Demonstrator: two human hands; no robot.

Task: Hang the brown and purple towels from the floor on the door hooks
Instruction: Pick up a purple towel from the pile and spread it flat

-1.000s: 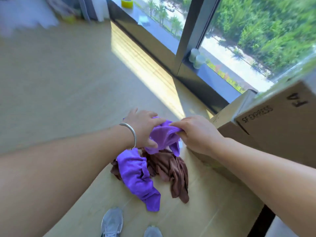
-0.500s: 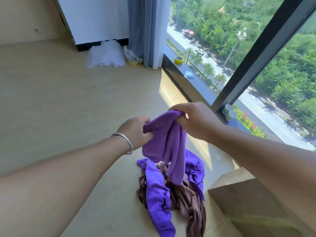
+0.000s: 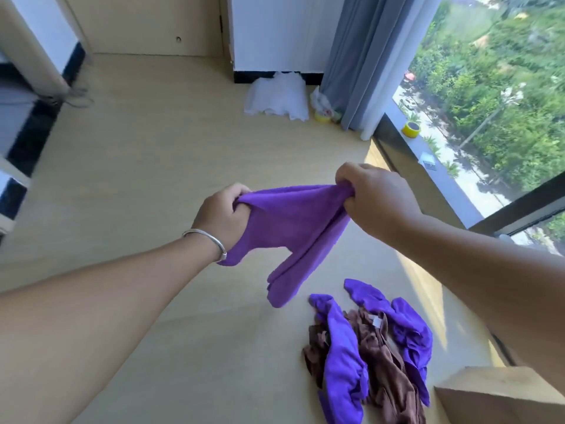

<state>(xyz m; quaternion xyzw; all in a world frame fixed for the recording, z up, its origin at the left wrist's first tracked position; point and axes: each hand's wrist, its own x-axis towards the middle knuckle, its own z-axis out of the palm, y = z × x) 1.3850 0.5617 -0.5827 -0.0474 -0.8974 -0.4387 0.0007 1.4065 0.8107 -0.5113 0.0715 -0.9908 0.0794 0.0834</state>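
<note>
A person's left hand (image 3: 224,214) and right hand (image 3: 371,198) hold a purple microfibre towel (image 3: 290,237) stretched between them above the pale wooden floor (image 3: 159,166) — each hand's fingers curled tight around a bunched top corner, the cloth sagging in folds below. A plain silver bangle (image 3: 211,241) circles the left wrist. On the floor beneath, toward the window side, lies a heap of crumpled purple towels (image 3: 342,356) tangled with crumpled brown towels (image 3: 385,374), just beside the corner of a tan cardboard box (image 3: 495,396). At the far wall, a rumpled white cloth (image 3: 276,97) rests against the black skirting, near a grey curtain (image 3: 363,56) — a yellow tape roll (image 3: 410,129) sits on the dark window sill (image 3: 428,160).
</note>
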